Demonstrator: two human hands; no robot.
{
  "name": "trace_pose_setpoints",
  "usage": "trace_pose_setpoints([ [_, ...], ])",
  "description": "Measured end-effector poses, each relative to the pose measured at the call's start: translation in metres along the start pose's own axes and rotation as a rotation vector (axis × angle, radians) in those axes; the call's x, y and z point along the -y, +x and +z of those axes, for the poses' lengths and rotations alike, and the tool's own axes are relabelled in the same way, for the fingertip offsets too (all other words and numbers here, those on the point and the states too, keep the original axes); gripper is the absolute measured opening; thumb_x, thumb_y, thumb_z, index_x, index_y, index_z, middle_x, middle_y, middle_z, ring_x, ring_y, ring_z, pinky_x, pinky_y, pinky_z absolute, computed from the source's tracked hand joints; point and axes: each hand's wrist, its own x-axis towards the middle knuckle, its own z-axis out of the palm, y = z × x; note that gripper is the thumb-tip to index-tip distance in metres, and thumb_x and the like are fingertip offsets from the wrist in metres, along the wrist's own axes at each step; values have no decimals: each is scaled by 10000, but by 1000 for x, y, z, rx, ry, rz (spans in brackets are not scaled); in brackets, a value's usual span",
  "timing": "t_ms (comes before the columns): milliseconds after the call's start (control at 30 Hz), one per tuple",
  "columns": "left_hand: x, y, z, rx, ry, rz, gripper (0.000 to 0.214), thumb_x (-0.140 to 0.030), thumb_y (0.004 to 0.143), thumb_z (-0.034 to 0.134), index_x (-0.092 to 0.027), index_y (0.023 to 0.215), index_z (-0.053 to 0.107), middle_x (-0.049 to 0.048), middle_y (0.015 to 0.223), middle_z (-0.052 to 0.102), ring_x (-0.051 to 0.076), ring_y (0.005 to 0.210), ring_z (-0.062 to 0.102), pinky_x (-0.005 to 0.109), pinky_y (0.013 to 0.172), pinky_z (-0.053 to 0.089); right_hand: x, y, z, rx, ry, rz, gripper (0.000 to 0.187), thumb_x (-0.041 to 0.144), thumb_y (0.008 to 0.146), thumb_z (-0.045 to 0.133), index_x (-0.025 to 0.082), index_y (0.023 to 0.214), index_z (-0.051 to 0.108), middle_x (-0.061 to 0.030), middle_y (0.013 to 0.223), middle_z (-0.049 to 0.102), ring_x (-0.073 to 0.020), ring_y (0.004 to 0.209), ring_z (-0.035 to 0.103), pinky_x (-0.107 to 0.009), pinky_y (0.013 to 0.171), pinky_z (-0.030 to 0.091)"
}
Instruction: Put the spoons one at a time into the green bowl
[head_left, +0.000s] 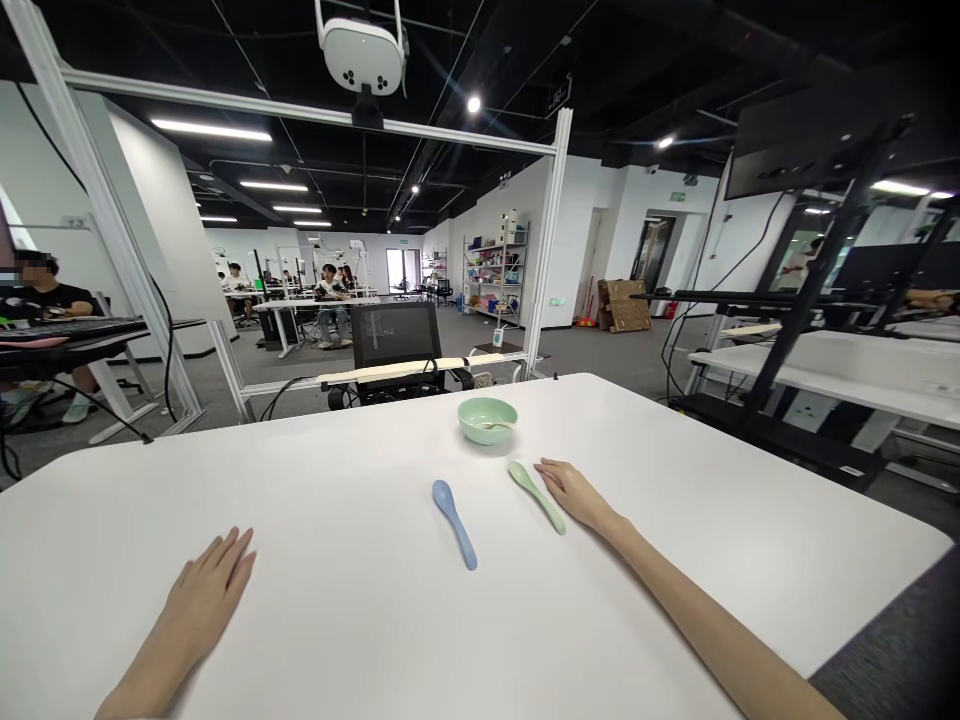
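We rest our left hand [201,595] palm down at the near left of the white table [337,610]; our right hand [576,494] lies just right of a green spoon [537,497]. Left of that spoon we see a blue spoon [455,525], and farther off a green bowl [480,437] with something pale inside.

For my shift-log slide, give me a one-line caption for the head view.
Right hand beside the green spoon, left hand well apart, with blue spoon and green bowl on the white table.
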Motion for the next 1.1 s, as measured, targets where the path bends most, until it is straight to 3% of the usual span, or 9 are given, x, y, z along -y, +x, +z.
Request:
trace_pose_setpoints([
  [133,-2,0,-2,-4,-21,-6,795,-514,970,186,-84,1556,507,185,1668,466,360,1571,405,589,1273,339,1,12,-7,-135,6,17,446,247,1018,415,161,1296,753,-166,1397,707,-306,1334,635,-476,1169,460],
  [300,-2,1,-2,-9,-16,-12,780,-507,961,214,-95,1544,528,180,1660,481,360,1565,416,589,1267,350,25,55,-34,-265,-21,-30,381,223,1016,446,183,1214,769,-140,1208,770,-280,1138,692,-415,1046,513],
  [467,-3,1,-4,20,-3,-9,791,-489,972,175,-68,1560,497,192,1676,451,368,1574,397,588,1275,334,68,106,-57,-135,-202,25,346,211,1026,498,152,1177,805,-130,1132,799,-263,1118,691,-313,980,483],
  [567,-6,-1,-7,48,17,-21,808,-498,974,150,-69,1583,461,171,1699,420,355,1590,368,564,1290,314,85,129,-57,-13,-271,84,328,241,1039,529,156,1136,831,-128,1109,815,-251,1088,716,-280,934,481],
  [667,-8,-3,-10,40,23,-9,790,-488,982,153,-78,1576,473,174,1693,428,351,1586,378,574,1287,316,93,144,-50,29,-289,127,276,285,1007,627,133,1071,848,-172,1101,814,-275,1037,739,-296,876,500],
  [900,-10,-3,-11,50,16,-16,806,-499,979,141,-70,1577,468,173,1696,421,351,1595,359,578,1294,298,97,157,-39,103,-281,173,135,248,868,805,144,931,861,-166,974,824,-262,906,766,-280,772,532],
  [1100,-6,-3,-5,-16,-12,-17,730,-480,978,228,-137,1551,524,148,1660,494,323,1574,407,564,1284,324,97,149,-50,45,-230,166,207,183,932,671,123,994,859,-137,948,827,-225,879,760,-239,733,508],
])
